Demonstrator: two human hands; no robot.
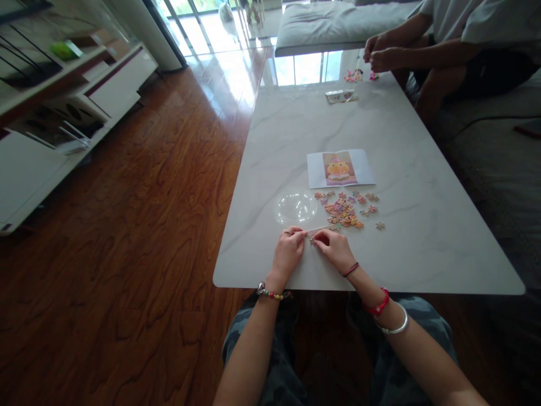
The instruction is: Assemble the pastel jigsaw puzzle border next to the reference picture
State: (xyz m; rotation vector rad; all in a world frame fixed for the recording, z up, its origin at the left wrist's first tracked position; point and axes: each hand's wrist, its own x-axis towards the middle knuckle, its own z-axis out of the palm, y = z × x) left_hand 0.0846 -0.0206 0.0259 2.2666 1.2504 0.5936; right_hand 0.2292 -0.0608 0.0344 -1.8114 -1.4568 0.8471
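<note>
Left hand: the person's left hand (291,248) rests on the worktop (270,141), fingers curled nearly closed at one end of a pale strip (320,230); whether it grips the strip I cannot tell.
Right hand: the right hand (337,249) has thumb and fingertips pinched together on a small piece (311,240), just beside the left fingertips (the fingers partly hide it).
Puzzle pieces: a loose heap of puzzle pieces (341,211) lies just beyond the right hand, with a few scattered around it and one lone piece (380,225) off to the right.
Picture sheet: a creased paper sheet (316,170) with an orange figure printed on it lies flat behind the heap.
Far end: a shiny packet (341,96) and colourful beads (353,75) lie near another person's hands (384,56).
</note>
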